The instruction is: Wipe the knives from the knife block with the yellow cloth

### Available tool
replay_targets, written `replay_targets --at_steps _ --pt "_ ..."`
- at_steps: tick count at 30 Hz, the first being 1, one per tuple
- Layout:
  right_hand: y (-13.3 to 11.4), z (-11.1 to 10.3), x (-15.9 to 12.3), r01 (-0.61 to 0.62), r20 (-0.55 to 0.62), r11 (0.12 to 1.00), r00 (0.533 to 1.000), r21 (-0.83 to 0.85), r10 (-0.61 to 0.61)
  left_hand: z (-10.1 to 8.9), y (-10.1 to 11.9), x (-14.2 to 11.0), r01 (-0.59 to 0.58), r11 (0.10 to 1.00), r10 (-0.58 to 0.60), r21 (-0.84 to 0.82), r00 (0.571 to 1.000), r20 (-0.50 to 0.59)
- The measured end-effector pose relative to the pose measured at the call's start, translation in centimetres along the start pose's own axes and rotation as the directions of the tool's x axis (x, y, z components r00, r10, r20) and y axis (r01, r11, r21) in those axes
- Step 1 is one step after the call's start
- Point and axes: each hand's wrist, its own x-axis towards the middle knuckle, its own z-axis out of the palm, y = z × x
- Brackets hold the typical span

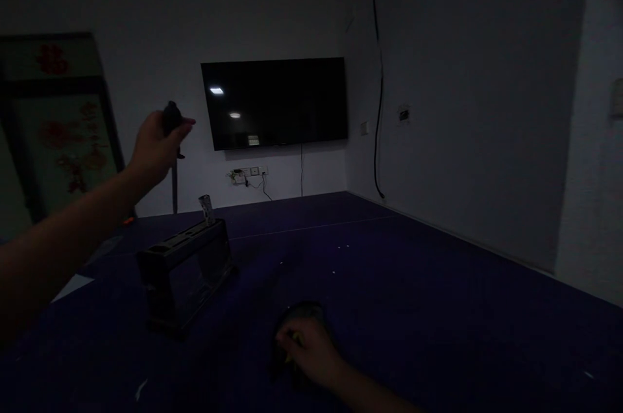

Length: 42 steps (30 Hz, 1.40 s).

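- L hand was up in the air at left, fingers clamped on the dark handle of a knife-like tool; thin blade hung approx. straight down.
- Blade tip showed just above the far edge of a dark stand in this view; couldn't tell depth, but it didn't look seated in a slot.
- Stand was upright on the purple table, L of centre, w/ openings along its top; 1 pale patterned handle stuck up at its far end.
- R hand was low, near table level, fingers curled in round a small yellow item; too dark to tell if clamped on it or only touching.
- Dark rounded thing lay just beyond/under R hand, mostly hidden; couldn't ID it.
- Progress, my judgement: prob. partway. Done: stand in place, 1 handle in it, tool up in L hand. Left: tool not set down yet, R hand's bit w/ yellow item unfinished. Several openings seemed unfilled, tho dim light made the count unsure.
- Misc: few white scraps on table, pale sheet at L edge, dark TV on wall.
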Motion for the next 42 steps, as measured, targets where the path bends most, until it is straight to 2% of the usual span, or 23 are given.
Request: replay_targets --at_steps 2,3,5,6,8,9,11,13,16,18,22,24,26,28,29,30,32,35,37,42 --pt "-0.6 -0.2 -0.3 0.012 -0.042 0.999 0.999 -0.036 -0.013 0.4 3.0 -4.5 -0.074 0.995 0.06 0.064 0.98 0.192" --pt "-0.9 -0.3 -0.5 0.03 -0.078 0.997 0.996 -0.078 -0.036 0.8 4.2 -7.5 -0.143 0.988 0.118 0.059 0.941 0.316" --pt "-1.3 -0.5 -0.9 0.062 -0.14 0.979 0.986 -0.193 -0.09 1.5 6.1 -14.0 -0.312 0.95 0.271 0.009 0.839 0.472" --pt "-1.3 -0.5 -1.0 0.065 -0.163 0.965 0.981 -0.252 -0.109 1.9 6.6 -17.4 -0.421 0.907 0.38 -0.029 0.786 0.488" --pt "-1.1 -0.6 -1.2 0.047 -0.179 0.942 0.977 -0.331 -0.112 2.6 7.2 -23.4 -0.633 0.76 0.615 -0.148 0.625 0.481" --pt "-0.9 -0.7 -1.2 0.036 -0.181 0.936 0.978 -0.35 -0.105 2.8 7.4 -25.9 -0.679 0.714 0.671 -0.172 0.594 0.444" --pt "-0.6 -0.7 -1.2 0.021 -0.182 0.934 0.979 -0.358 -0.091 3.2 7.6 -29.7 -0.672 0.73 0.654 -0.125 0.634 0.413" --pt "-0.4 -0.6 -1.0 -0.003 -0.191 0.943 0.979 -0.332 -0.064 3.5 7.7 -32.0 -0.676 0.727 0.661 -0.123 0.64 0.391" --pt "-0.5 -0.5 -0.8 -0.055 -0.266 0.976 0.964 -0.211 -0.004 4.1 7.3 -33.8 -0.705 0.695 0.7 -0.143 0.617 0.358" --pt "-0.6 -0.4 -0.7 -0.044 -0.306 0.995 0.952 -0.088 0.015 4.5 6.9 -34.6 -0.71 0.686 0.711 -0.161 0.604 0.36" --pt "-0.5 0.1 -0.1 -0.018 -0.371 0.981 0.924 0.194 0.091 5.0 6.1 -35.8 -0.688 0.708 0.689 -0.161 0.623 0.371" --pt "-0.3 0.5 0.3 -0.081 -0.355 0.9 0.901 0.428 0.25 4.9 5.8 -36.1 -0.699 0.698 0.697 -0.155 0.614 0.371" --pt "-0.1 1.1 0.6 -0.182 -0.24 0.747 0.876 0.64 0.419 4.9 5.7 -36.2 -0.718 0.677 0.715 -0.164 0.588 0.378" --pt "-0.1 1.5 0.7 -0.27 -0.115 0.619 0.853 0.738 0.51 4.8 5.7 -36.2 -0.722 0.666 0.725 -0.187 0.569 0.388" --pt "-0.2 1.6 0.7 -0.294 -0.085 0.594 0.846 0.749 0.526 4.9 5.8 -36.2 -0.719 0.666 0.726 -0.199 0.563 0.395" --pt "-0.3 1.6 0.7 -0.317 -0.05 0.577 0.846 0.753 0.53 4.9 5.8 -36.1 -0.714 0.666 0.727 -0.215 0.556 0.403" --pt "-0.4 1.5 0.7 -0.39 0.103 0.495 0.853 0.777 0.511 5.2 5.8 -36.2 -0.689 0.681 0.714 -0.248 0.55 0.432" --pt "-0.2 1.2 0.7 -0.473 0.34 0.343 0.86 0.812 0.38 5.7 5.2 -36.7 -0.647 0.708 0.687 -0.283 0.54 0.486" --pt "0.2 1.0 0.8 -0.447 0.355 0.305 0.881 0.841 0.312 6.0 4.7 -37.1 -0.631 0.717 0.676 -0.295 0.529 0.513" --pt "0.9 0.6 0.7 -0.365 0.285 0.328 0.92 0.871 0.268 6.4 3.7 -38.1 -0.588 0.754 0.629 -0.294 0.516 0.581"
